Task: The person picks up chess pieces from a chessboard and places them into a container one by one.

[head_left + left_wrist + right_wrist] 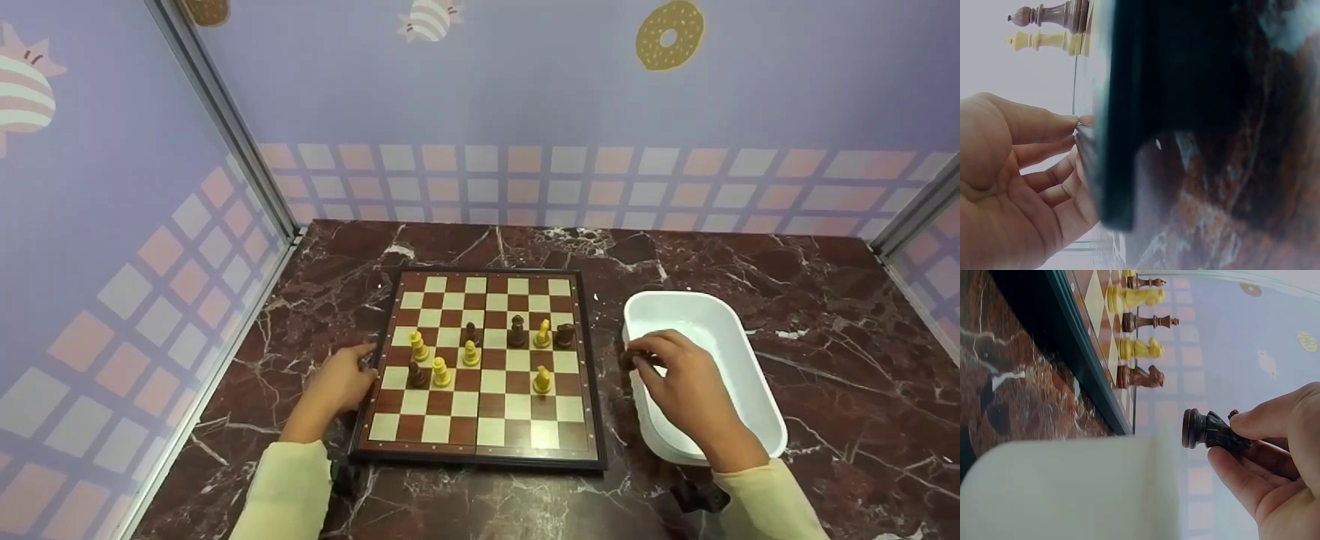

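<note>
A chessboard (450,450) lies on the marble surface, with several yellow and dark brown chess pieces standing on it. At the board's left edge is my left hand (341,381), its thumb and fingertips touching the rim. Close by stand a yellow king (418,346), a yellow rook (441,372) and a dark piece (418,375). My right hand (690,386) pinches a dark knight (1216,430) between thumb and fingers, its base free. That hand is over the left side of a white tub (765,405); in the head view the fingers mostly hide the knight.
Toward the board's right edge stand a dark knight (564,336), two yellow knights, one of them in front (542,379), and a dark king (517,331). Patterned walls (480,90) close off the back and sides. The tub stands right of the board.
</note>
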